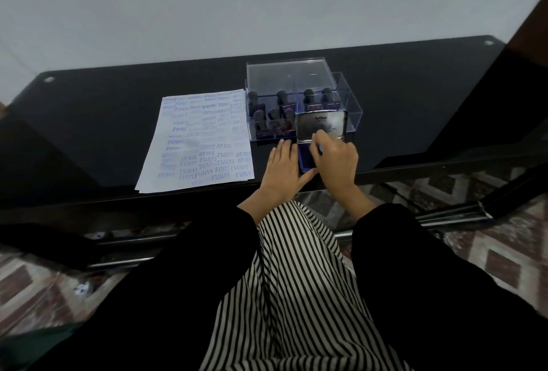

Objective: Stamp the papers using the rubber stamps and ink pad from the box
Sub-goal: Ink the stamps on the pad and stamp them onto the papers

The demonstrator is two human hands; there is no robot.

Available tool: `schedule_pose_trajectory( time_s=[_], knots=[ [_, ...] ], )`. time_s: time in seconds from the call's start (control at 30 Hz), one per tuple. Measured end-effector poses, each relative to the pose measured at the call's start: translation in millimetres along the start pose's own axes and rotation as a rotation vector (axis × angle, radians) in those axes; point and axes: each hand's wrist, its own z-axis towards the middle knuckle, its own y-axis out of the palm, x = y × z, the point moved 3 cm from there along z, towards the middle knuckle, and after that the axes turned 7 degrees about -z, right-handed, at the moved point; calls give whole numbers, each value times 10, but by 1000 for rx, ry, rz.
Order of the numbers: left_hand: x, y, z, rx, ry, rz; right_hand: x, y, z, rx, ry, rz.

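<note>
The person stood at the black glass worktop (103, 121) w/ both hands at the ink pad (305, 160), which sat just in front of the clear box (353, 109), near the worktop's front edge. The pad's metal lid (323, 121) stood raised, roughly upright, and a strip of blue pad showed between the hands.

The left hand (283, 169) lay flat beside the pad, fingers straight, thumb stretched along the pad's front edge, probably steadying the base. The right hand (336, 163) was over the pad, fingers bent onto the lower part of the lid and seemingly pinching it; the exact grip was partly hidden by the hand itself.

The rubber stamps (281, 97) all stood in the box compartments, handles up, none in hand. The box's own clear cover (290, 74) leaned at the back. The papers (201, 139) lay in a stack left of the box, the top sheet crowded w/ blue prints (SAMPLE, AIR MAIL, FRAGILE).

Step in hand, as a judgement: handling the pad lid. Whether opening or closing couldn't be told from this view.

If opening, the next move calls for letting go of the lid, picking a stamp by its handle, inking it, then finding a bare spot, since the top sheet had little room left. If closing, the pad goes back to the box.
</note>
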Motion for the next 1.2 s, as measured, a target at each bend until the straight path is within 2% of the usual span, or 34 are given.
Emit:
schedule_pose_trajectory(
  time_s=[0.23,0.4,0.53,0.77,1.0,1.1,1.2],
  knots=[
    [22,-4,-5,-23,-13,31,16,-117,-134,5,20,15],
    [14,-4,3,-14,-8,-7,-17,-123,100,-211,82,-17],
    [15,0,10,-8,-1,-50,-18,-12,229,-456,122,-13],
    [8,-233,-53,-103,53,-99,34,-56,276,-489,65,-34],
    [-637,-907,-277,284,95,-280,-405,-274,678,-272,133,232],
    [-1061,-1133,-375,411,-4,-316,-814,-229,912,-364,149,371],
    [-1481,-1311,-476,509,-105,-350,-1233,-34,1080,-494,69,453]
  ],
)
